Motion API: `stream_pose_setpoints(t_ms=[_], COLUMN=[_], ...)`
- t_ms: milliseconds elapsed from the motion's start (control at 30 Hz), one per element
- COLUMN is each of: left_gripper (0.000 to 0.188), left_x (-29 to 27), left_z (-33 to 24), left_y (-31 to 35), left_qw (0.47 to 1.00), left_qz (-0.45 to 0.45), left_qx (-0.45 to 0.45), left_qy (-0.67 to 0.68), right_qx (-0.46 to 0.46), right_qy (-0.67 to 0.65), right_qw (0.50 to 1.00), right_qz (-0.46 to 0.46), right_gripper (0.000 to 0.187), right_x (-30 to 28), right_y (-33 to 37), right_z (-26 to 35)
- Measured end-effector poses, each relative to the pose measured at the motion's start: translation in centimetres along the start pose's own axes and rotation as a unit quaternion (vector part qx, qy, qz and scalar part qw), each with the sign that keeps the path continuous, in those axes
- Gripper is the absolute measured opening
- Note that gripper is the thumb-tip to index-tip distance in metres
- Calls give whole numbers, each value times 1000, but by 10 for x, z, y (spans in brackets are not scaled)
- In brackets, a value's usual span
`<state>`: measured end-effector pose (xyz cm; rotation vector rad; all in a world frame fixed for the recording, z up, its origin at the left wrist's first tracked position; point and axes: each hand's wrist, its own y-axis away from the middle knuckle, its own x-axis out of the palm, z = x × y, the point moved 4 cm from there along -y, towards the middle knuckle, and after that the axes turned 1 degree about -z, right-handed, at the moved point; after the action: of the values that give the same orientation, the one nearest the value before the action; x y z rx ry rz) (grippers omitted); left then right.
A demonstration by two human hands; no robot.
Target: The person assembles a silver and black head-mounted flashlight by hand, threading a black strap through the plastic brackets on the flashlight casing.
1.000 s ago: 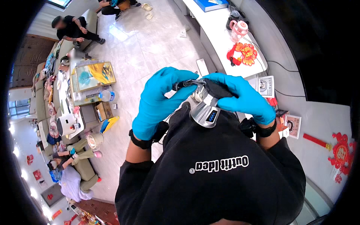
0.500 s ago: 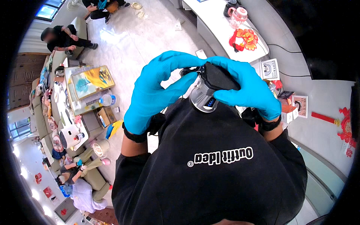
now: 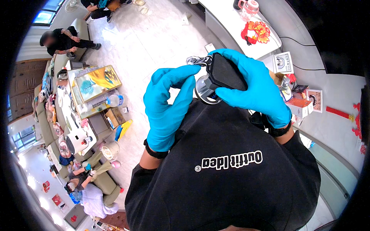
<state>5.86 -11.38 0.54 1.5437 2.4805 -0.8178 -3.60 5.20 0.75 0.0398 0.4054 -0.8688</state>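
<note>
In the head view, the gloved right hand [image 3: 258,86] grasps a black-and-silver device [image 3: 227,75], its thumb along the near side and its fingers wrapped around the far right edge. The left hand [image 3: 165,104] is half curled, thumb and forefinger apart, the forefinger's tip at a bunched black-and-white strap [image 3: 198,61]; whether it pinches the strap, I cannot tell. The device looks light enough for one hand, with a stiff body; the flat black face seems matte and grippy, while the shiny silver cup [image 3: 206,90] is probably smooth, slippery and easily scratched. The strap looks soft and likely to flop. The black rim seems the best hold. The device sits between the hands, nearer the right, with the cup facing near left, just beyond the black sweatshirt [image 3: 231,184].
</note>
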Motion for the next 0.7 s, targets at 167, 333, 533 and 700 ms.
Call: stream_pose_setpoints(t_ms=[167, 333, 533, 700], left_gripper=[24, 23, 29, 39], left_x=[-7, -8, -5, -1], left_z=[12, 31, 49, 57], left_y=[4, 3, -6, -10], left_qw=[996, 953, 921, 950], left_qz=[-14, -11, -35, -36], left_qx=[-56, -142, -128, -111], left_qy=[70, 267, 365, 290], right_qx=[6, 20, 35, 45], right_qy=[24, -25, -74, -68], right_qw=[1000, 999, 995, 996], right_qz=[1, 8, 64, 25], right_gripper=[64, 64, 64, 60], right_x=[5, 13, 23, 20], right_y=[-5, -13, -20, -24], right_z=[8, -1, -7, -5])
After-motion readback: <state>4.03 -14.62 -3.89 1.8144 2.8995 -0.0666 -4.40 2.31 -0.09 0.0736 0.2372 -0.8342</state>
